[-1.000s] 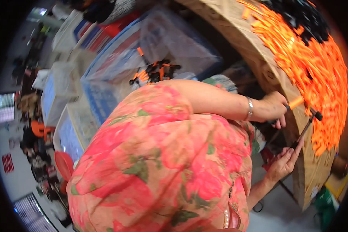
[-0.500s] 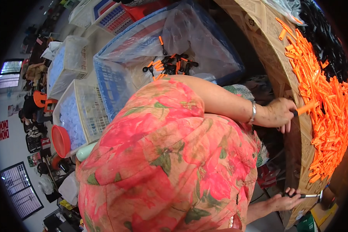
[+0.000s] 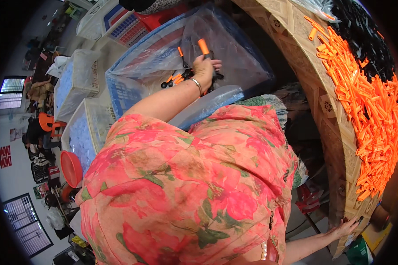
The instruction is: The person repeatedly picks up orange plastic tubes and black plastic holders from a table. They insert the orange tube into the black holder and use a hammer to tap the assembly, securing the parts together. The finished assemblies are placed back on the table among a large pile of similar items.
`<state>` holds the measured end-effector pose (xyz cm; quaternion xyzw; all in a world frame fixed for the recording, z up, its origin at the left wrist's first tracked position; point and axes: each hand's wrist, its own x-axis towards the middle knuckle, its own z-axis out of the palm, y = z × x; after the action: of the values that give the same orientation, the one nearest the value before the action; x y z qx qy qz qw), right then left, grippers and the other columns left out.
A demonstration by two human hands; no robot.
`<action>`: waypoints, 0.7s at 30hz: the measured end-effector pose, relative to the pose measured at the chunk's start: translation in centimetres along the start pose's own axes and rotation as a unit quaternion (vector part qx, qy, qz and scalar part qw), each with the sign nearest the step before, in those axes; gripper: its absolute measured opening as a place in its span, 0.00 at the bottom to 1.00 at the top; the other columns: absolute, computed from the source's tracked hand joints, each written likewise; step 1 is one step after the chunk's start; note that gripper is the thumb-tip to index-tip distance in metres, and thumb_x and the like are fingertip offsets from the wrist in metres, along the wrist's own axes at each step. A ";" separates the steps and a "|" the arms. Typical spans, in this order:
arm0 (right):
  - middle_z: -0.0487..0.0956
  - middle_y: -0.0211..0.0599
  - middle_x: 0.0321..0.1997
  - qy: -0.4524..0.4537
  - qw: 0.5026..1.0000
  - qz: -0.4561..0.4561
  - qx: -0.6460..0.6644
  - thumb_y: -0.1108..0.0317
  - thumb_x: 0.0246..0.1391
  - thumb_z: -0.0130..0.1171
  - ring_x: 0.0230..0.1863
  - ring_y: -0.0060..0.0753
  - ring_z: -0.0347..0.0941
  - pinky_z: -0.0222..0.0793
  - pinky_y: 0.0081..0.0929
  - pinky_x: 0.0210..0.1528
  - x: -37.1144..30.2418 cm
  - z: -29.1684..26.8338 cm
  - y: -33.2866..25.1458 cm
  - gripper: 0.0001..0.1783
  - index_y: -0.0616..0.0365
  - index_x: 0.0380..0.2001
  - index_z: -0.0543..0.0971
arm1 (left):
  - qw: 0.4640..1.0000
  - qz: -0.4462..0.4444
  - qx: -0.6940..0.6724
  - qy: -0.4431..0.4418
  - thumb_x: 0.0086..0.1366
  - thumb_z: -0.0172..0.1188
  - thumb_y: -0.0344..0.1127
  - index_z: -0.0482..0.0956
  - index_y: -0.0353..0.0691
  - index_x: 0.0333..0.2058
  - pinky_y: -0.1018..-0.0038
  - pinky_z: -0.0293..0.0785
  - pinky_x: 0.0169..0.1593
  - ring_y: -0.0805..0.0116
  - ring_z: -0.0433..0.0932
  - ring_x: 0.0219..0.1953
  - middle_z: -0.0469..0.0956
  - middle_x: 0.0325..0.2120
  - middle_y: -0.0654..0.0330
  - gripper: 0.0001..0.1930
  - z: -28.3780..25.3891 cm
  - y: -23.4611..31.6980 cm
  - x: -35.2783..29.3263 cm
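Note:
My left hand (image 3: pixel 203 69), with a bracelet at its wrist, is over a large blue bin (image 3: pixel 115 95) lined with clear plastic. It is closed around the black part of an orange-handled tool (image 3: pixel 203 47), whose handle sticks up. Beneath it lie several black tools with orange handles (image 3: pixel 178 79); my hand hides some of them. My right hand (image 3: pixel 347 228) rests at the near edge of the patterned table (image 3: pixel 327 106), fingers stretched out. At its fingertips is a small dark piece (image 3: pixel 361 218), too small to name; no grip on it shows.
A long heap of orange handles (image 3: pixel 367 128) covers the table, beside a pile of black parts (image 3: pixel 362 39). White crates (image 3: pixel 93 117) with pale blue contents and a red basin (image 3: pixel 71 168) stand on the left. A dark brown block (image 3: pixel 379 217) is beyond my right hand.
My left hand has swung from the table edge over to the blue bin with the orange-handled tool. My right hand has moved slightly along the table; the dark, metal-shafted tool it held is gone from it.

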<state>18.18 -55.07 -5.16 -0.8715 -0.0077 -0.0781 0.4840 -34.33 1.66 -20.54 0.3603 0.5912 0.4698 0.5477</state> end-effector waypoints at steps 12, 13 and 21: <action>0.71 0.55 0.61 0.015 0.941 -0.214 -0.261 0.37 0.57 0.54 0.58 0.54 0.69 0.67 0.43 0.54 3.8 2.6 1.0 0.42 0.50 0.67 0.62 | 0.858 0.425 0.205 -0.204 0.59 0.60 0.27 0.62 0.34 0.62 0.69 0.57 0.66 0.59 0.64 0.64 0.68 0.60 0.48 0.32 9.5 7.8 -7.4; 0.70 0.58 0.60 0.005 0.937 -0.148 -0.317 0.33 0.56 0.52 0.59 0.56 0.68 0.67 0.44 0.54 1.9 3.0 -1.7 0.45 0.51 0.67 0.61 | 0.829 0.471 0.199 -0.227 0.58 0.61 0.27 0.64 0.34 0.61 0.70 0.58 0.65 0.60 0.66 0.62 0.69 0.58 0.50 0.31 11.3 9.6 -9.0; 0.70 0.55 0.56 0.098 0.912 -0.198 -0.346 0.30 0.57 0.45 0.55 0.57 0.70 0.67 0.48 0.52 -0.7 3.5 -0.9 0.44 0.48 0.67 0.62 | 0.685 0.639 0.196 -0.288 0.55 0.61 0.26 0.74 0.36 0.50 0.64 0.70 0.56 0.50 0.74 0.52 0.76 0.48 0.47 0.21 24.9 13.7 -11.6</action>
<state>17.82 -51.59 -6.29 -0.9530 -0.1049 -0.2553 0.1251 -9.40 -1.12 -2.92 0.8676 0.1090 0.4526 0.1747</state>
